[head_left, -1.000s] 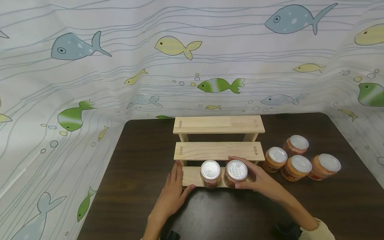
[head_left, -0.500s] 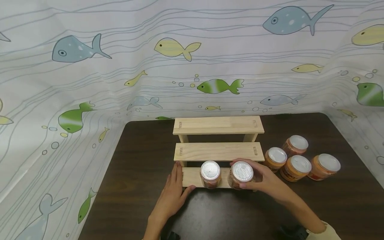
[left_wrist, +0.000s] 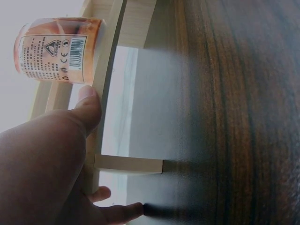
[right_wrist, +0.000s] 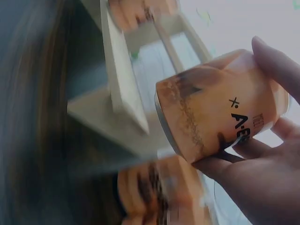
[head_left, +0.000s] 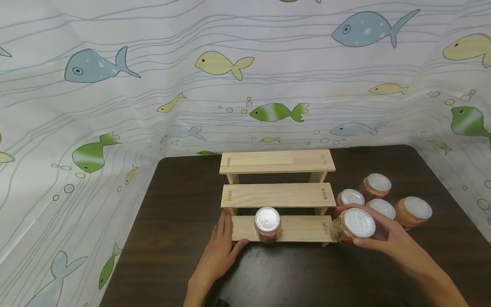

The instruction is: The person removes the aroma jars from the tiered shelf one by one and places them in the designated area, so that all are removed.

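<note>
The right hand [head_left: 387,238] grips an orange-labelled can [head_left: 353,226] with a silvery lid, thumb on one side and fingers on the other. In the right wrist view the can [right_wrist: 220,108] tilts in the grasp, off the right end of a three-step wooden rack [head_left: 303,228]. The left hand [head_left: 216,256] rests at the rack's left end, fingers straight along its side and thumb at the front edge of the lowest step. A second can [head_left: 267,226] stands upright on that step; the left wrist view shows this can [left_wrist: 61,49] close beyond the thumb.
Several similar cans stand on the dark table [head_left: 168,204] right of the rack, among them a rear can [head_left: 377,184] and a rightmost can [head_left: 416,209]. The held can partly covers the nearer ones. A fish-patterned cloth [head_left: 230,94] hangs behind and at the sides.
The right hand has lifted its can off the lowest step and carried it right, past the rack's end. The left hand and the other can on the step have stayed put.
</note>
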The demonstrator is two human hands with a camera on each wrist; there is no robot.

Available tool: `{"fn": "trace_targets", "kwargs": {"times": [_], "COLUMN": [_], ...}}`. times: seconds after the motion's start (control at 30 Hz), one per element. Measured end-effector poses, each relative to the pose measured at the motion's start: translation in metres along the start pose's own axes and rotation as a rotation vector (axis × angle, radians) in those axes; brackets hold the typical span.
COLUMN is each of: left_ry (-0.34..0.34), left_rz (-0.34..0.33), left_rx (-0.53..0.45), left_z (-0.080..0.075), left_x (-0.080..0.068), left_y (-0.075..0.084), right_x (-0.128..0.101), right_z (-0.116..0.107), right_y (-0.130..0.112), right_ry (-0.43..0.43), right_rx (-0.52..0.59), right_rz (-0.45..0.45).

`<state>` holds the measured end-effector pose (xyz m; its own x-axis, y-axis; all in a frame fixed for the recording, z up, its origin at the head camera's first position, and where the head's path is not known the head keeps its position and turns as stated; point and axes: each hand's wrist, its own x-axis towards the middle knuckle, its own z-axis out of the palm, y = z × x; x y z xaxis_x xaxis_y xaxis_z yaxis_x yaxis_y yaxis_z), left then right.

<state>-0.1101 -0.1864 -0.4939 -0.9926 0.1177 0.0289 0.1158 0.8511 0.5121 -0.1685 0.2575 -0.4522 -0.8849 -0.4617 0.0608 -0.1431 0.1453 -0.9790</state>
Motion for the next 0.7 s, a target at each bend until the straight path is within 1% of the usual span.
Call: {"fn": "trace_targets", "kwargs": {"times": [0.03,0.1,0.2,0.27,0.4,0.47,0.57,0.7], "left_ry": [0.000,0.004,0.010,0.015,0.015,0.012,0.007,0.002], "left_rz": [-0.001,-0.002,-0.001,0.003,0.006,0.002,-0.002,-0.003], "left_rx": [-0.003,-0.005,-0.008,-0.005,0.004,0.004,0.001,-0.003], "left_z": [0.000,-0.001,-0.002,-0.003,-0.002,-0.002,-0.002,0.000], "left_x": [0.000,-0.001,-0.002,-0.002,-0.002,-0.002,-0.001,0.000], "left_y": [0.000,0.000,0.000,0.000,-0.001,-0.001,0.000,0.000], "right_x": [-0.004,-0.012,-0.020,-0.024,-0.028,-0.030,-0.031,-0.031], "right_z": [-0.005,-0.014,-0.022,-0.025,-0.025,-0.025,-0.024,-0.024], "right_y": [0.005,0.014,0.023,0.025,0.029,0.034,0.042,0.052], "right_ry": [0.024,0.070,0.093,0.074,0.016,0.001,0.015,0.019], "right_rx": [-0.009,-0.079,-0.157,-0.164,-0.129,-0.130,-0.134,-0.099], "right_rz": [0.002,0.006,0.001,-0.003,-0.032,-0.034,-0.032,-0.037]}}
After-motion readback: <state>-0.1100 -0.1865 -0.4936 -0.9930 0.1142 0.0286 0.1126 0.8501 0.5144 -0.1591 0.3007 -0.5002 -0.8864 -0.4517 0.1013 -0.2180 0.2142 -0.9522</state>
